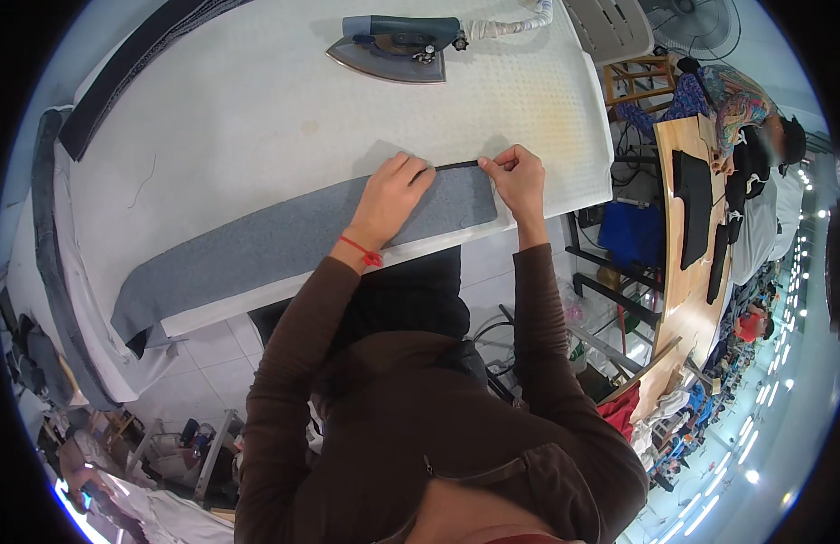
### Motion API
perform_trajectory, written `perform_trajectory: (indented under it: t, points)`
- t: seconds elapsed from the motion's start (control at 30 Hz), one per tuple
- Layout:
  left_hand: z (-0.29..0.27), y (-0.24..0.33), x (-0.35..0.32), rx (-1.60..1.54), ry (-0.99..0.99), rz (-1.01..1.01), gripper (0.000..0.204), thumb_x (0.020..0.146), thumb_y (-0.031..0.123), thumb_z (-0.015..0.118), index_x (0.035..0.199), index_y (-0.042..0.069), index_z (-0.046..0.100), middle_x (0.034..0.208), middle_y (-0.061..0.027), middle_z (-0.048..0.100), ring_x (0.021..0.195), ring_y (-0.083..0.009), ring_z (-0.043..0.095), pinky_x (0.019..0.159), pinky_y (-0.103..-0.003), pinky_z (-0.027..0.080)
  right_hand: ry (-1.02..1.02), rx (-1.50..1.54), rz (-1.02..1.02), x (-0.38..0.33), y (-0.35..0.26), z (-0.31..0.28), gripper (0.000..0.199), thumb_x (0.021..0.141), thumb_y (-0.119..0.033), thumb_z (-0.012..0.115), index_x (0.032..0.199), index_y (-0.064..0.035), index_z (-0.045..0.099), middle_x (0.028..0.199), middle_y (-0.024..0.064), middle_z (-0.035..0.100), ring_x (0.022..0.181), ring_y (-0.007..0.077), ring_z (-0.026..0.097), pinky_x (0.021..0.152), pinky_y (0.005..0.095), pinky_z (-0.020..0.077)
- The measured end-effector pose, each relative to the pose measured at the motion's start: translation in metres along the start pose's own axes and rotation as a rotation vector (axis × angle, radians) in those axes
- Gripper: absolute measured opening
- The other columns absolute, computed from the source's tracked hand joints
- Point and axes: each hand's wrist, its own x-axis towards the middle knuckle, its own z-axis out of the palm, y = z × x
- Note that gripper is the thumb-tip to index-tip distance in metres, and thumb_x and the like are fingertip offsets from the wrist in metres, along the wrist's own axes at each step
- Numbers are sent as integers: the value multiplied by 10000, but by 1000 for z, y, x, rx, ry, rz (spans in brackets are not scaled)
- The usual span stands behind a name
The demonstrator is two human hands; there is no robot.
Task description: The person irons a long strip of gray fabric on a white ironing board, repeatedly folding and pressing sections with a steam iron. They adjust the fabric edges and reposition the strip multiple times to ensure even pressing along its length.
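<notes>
A long strip of grey fabric (257,238) with a dark edge lies along the near side of the white ironing table (284,118). Its left end hangs over the table's front edge. My left hand (393,195), with a red string at the wrist, is closed on the strip's far edge, fingers curled. At the strip's right end, my right hand (518,181) pinches the far corner between thumb and finger. An iron (397,41) with a blue-grey body rests on the table beyond my hands.
Dark folded fabric (121,95) lies at the far left, and more grey cloth (62,263) hangs along the left side. To the right, a person (755,109) sits at a wooden table (669,208) holding black pieces. A fan (692,23) stands behind. A pale hose (510,25) runs from the iron.
</notes>
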Motion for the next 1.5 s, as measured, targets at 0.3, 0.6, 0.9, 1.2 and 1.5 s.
perform_trajectory:
  t: [0.3, 0.6, 0.9, 1.2, 1.5]
  points:
    - [-6, -10, 3, 84, -60, 191, 325, 872, 56, 767, 1187, -6, 819, 1204, -94, 739, 1135, -274, 705, 996, -394, 618, -6, -4, 6, 1, 2, -1, 346, 855, -222, 1040, 846, -3, 772, 753, 104, 764, 685, 199, 700, 676, 368, 579]
    - [-7, -12, 1, 53, -52, 204, 316, 875, 60, 770, 1180, -12, 812, 1197, -95, 725, 1122, -278, 697, 991, -402, 615, -48, -23, -3, 2, -1, -8, 351, 850, -231, 1046, 846, -11, 772, 740, 80, 750, 678, 178, 679, 665, 359, 564]
    - [-8, -14, 6, 17, -85, 166, 369, 889, 51, 758, 1248, 48, 844, 1115, -75, 681, 1067, -259, 669, 970, -389, 595, -159, 51, 49, 10, 2, -11, 282, 878, -220, 1018, 901, -7, 834, 772, 67, 775, 699, 163, 691, 675, 341, 567]
    - [-7, -14, 6, -18, -110, 127, 381, 904, 25, 748, 1265, 84, 856, 1136, -57, 666, 1094, -249, 657, 981, -385, 591, -249, 39, 73, 18, 7, -12, 237, 907, -182, 977, 926, 17, 850, 827, 98, 801, 760, 179, 722, 721, 363, 590]
    - [-9, -12, 5, -12, -121, 114, 364, 934, 48, 756, 1281, 90, 860, 1131, -60, 662, 1102, -248, 655, 977, -382, 586, -324, 28, 66, 24, 15, -14, 249, 964, -191, 930, 946, 37, 833, 857, 108, 788, 796, 188, 706, 750, 374, 583]
